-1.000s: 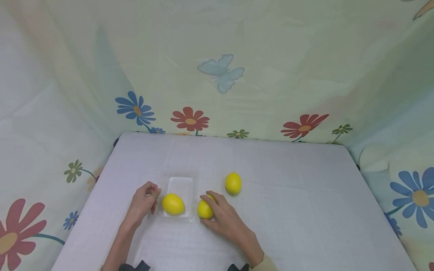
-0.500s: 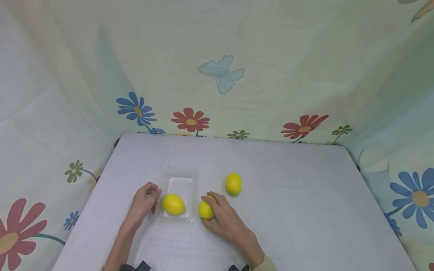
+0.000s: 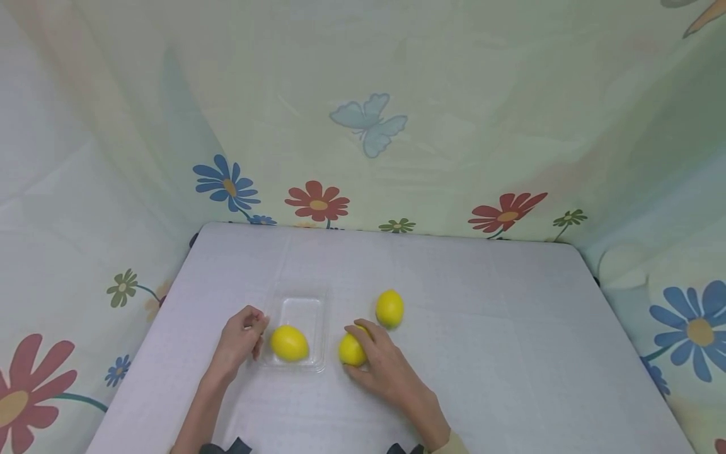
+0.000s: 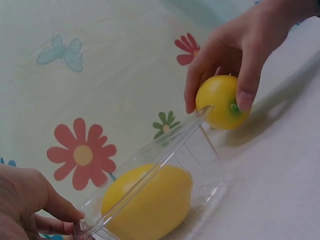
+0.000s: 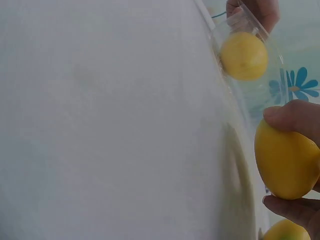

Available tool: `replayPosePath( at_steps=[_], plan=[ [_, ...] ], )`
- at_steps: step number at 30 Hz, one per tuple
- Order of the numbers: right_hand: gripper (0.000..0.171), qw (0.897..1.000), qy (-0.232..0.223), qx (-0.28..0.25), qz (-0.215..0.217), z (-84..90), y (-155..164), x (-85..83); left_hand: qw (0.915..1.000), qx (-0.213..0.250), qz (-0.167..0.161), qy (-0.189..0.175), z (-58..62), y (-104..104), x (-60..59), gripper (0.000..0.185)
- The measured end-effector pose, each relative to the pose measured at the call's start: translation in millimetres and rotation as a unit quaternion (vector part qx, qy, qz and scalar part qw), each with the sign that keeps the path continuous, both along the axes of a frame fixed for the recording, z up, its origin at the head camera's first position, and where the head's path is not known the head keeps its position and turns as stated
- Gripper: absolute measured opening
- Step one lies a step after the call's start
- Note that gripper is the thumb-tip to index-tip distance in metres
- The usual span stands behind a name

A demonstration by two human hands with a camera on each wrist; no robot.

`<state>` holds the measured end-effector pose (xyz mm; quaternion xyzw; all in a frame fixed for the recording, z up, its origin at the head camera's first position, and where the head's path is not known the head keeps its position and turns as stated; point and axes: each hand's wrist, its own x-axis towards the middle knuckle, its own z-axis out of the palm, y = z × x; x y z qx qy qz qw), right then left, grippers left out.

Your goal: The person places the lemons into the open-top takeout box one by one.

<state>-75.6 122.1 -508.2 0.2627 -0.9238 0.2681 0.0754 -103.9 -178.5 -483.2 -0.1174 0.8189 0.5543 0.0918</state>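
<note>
A clear plastic box stands on the table, with one yellow lemon lying in its near half. My left hand pinches the box's left rim between thumb and fingers, seen closer in the left wrist view. To the right of the box, my right hand grips a second lemon, thumb on one side and fingers on the other. In the right wrist view this held lemon shows over the table, with a shadow on the cloth beside it.
A third lemon rests on the white-covered table, just beyond my right hand. Behind the table's far edge hangs a curtain printed with flowers and a butterfly; similar cloth closes both sides.
My right hand, with its lemon, has shifted slightly right, away from the box. The left hand, the box and the other lemons stay where they were.
</note>
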Motion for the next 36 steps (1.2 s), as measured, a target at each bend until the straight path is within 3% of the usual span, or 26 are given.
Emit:
replayPosePath(
  at_steps=[8, 20, 36],
  plan=[
    [0.067, 1.000, 0.019, -0.013, -0.015, 10.0, 10, -10.2, 1.0000, -0.006, 0.000, -0.004, 0.2, 0, -0.9, 0.017],
    [0.070, 0.998, 0.058, -0.015, -0.004, 23.9, 8, -21.0, 1.0000, -0.004, 0.004, -0.003, -3.2, 0, -1.5, 0.017],
    [0.066, 0.999, 0.017, -0.014, 0.038, 43.4, -27, -33.1, 1.0000, 0.001, 0.008, 0.002, -4.9, 0, -1.7, 0.016]
  ],
)
